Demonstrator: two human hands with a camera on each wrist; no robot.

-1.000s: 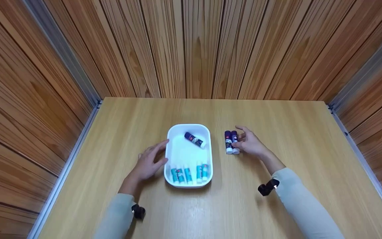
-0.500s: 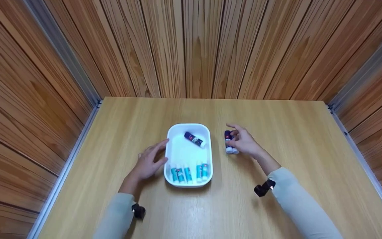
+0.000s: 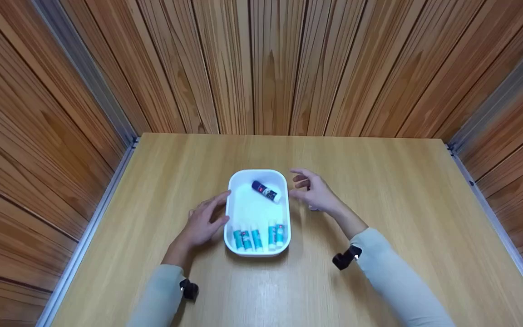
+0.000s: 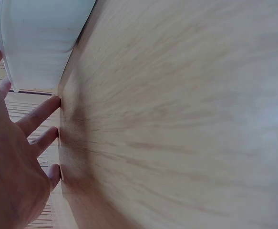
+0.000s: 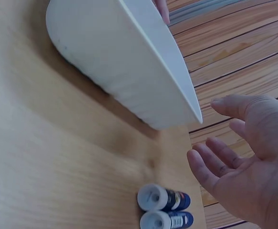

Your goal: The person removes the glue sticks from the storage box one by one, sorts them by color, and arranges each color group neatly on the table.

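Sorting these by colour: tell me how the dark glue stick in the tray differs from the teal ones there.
The dark glue stick is navy with a white end and lies alone, slanted, at the far end of the tray. The teal glue sticks sit in a row at the near end. All lie inside the same tray.

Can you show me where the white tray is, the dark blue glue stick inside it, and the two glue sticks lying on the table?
white tray (image 3: 236, 181): head view, bare left rim.
dark blue glue stick (image 3: 263, 190): head view, middle of its body.
two glue sticks (image 5: 162, 198): right wrist view, body of the upper stick.
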